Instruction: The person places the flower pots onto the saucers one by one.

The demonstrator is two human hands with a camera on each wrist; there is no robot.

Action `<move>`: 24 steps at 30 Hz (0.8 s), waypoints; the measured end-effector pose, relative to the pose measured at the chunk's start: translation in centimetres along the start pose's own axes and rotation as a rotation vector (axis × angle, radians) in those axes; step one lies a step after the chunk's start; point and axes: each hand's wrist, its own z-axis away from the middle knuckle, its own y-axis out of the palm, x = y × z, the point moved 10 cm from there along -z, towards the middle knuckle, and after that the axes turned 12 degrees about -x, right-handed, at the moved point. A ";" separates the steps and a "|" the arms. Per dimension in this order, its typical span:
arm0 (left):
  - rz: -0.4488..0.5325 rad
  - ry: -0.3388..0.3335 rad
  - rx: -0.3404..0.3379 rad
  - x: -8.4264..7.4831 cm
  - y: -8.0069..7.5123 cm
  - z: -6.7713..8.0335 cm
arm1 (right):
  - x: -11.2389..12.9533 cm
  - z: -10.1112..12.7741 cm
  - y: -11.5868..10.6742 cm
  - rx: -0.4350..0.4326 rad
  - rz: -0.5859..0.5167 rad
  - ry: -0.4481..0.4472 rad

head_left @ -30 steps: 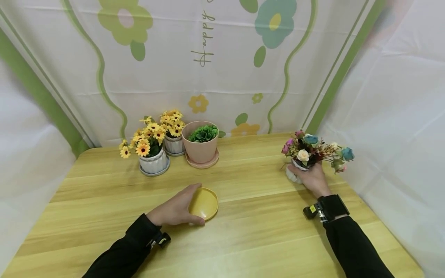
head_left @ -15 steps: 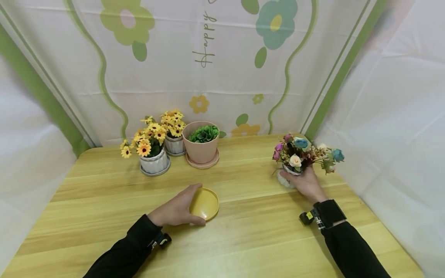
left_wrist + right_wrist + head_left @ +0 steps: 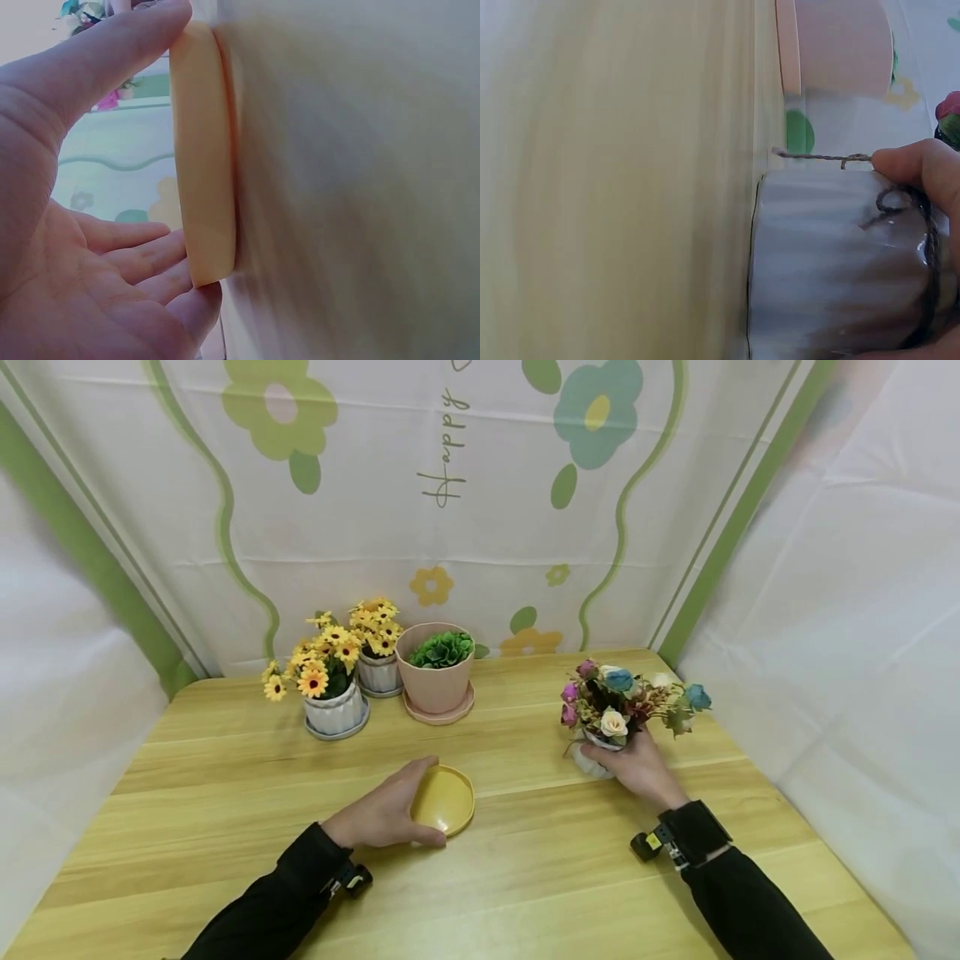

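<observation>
A yellow saucer [image 3: 444,800] lies on the table near the middle. My left hand [image 3: 386,806] holds it from the left, thumb on the near rim and fingers on the far rim; in the left wrist view the saucer's side [image 3: 202,150] spans between thumb and fingertips. On the right, my right hand [image 3: 633,768] grips a white flowerpot [image 3: 592,762] filled with mixed artificial flowers [image 3: 618,702] in pink, blue and cream. Twine circles the pot's upper part [image 3: 817,255] in the right wrist view. I cannot tell whether its base touches the table.
At the back left stand two white pots with yellow flowers, the front one [image 3: 336,714] and the rear one [image 3: 378,675], both on saucers. A pink pot [image 3: 433,687] with green leaves is beside them on a pink saucer. Behind hangs a printed white curtain [image 3: 495,527].
My right hand has carried the flowerpot leftward and a little nearer, toward the yellow saucer. The left hand and the saucer have stayed in place.
</observation>
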 end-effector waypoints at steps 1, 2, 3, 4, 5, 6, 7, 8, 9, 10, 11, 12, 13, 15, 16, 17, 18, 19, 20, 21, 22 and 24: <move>0.002 -0.003 -0.002 0.0 0.0 0.0 | 0.2 0.2 0.3 0.005 0.006 -0.003; 0.003 -0.006 -0.004 0.0 0.0 0.0 | 0.4 0.3 0.6 0.013 0.004 -0.008; 0.006 -0.008 -0.006 0.0 -0.1 0.0 | 0.6 0.4 0.9 0.013 0.003 -0.016; 0.008 -0.010 -0.007 0.0 -0.1 0.1 | 0.9 0.6 1.2 0.018 -0.002 -0.030; 0.011 -0.011 -0.008 -0.1 0.0 0.1 | 1.2 0.7 1.5 0.024 -0.011 -0.043; 0.014 -0.010 -0.009 -0.1 0.0 0.1 | 1.4 0.8 1.9 0.032 -0.020 -0.057; 0.016 -0.009 -0.011 -0.1 0.0 0.1 | 1.6 0.9 2.2 0.039 -0.031 -0.068; 0.017 -0.006 -0.013 -0.2 0.0 0.1 | 1.9 1.0 2.5 0.048 -0.043 -0.079; 0.017 -0.003 -0.015 -0.2 0.0 0.1 | 2.1 1.1 2.9 0.057 -0.054 -0.088; 0.017 -0.001 -0.015 -0.2 0.0 0.1 | 2.3 1.3 3.2 0.068 -0.064 -0.095; 0.017 0.001 -0.018 -0.3 0.0 0.1 | 2.6 1.4 3.5 0.081 -0.070 -0.102; 0.017 0.002 -0.019 -0.3 0.0 0.1 | 2.8 1.6 3.8 0.089 -0.072 -0.110; 0.016 0.002 -0.019 -0.3 0.0 0.1 | 3.1 1.8 4.1 0.096 -0.072 -0.123; 0.013 0.003 -0.019 -0.3 0.0 0.1 | 3.6 2.2 4.7 0.115 -0.086 -0.134; 0.014 0.002 -0.018 -0.3 0.0 0.1 | 3.9 2.4 5.0 0.123 -0.090 -0.138; 0.013 0.002 -0.017 -0.3 0.1 0.1 | 4.1 2.6 5.3 0.135 -0.098 -0.146; 0.010 0.000 -0.016 -0.3 0.1 0.1 | 4.3 2.7 5.6 0.139 -0.098 -0.154; 0.007 -0.002 -0.014 -0.3 0.1 0.1 | 4.6 2.9 5.9 0.147 -0.101 -0.163; 0.004 -0.005 -0.013 -0.3 0.1 0.1 | 4.8 3.1 6.2 0.156 -0.111 -0.165; 0.000 -0.009 -0.010 -0.3 0.2 0.1 | 5.0 3.3 6.4 0.159 -0.109 -0.172; -0.004 -0.011 -0.007 -0.3 0.2 0.1 | 5.2 3.4 6.7 0.162 -0.111 -0.184; -0.018 -0.012 -0.001 -0.3 0.2 0.2 | 5.7 3.8 7.1 0.169 -0.110 -0.199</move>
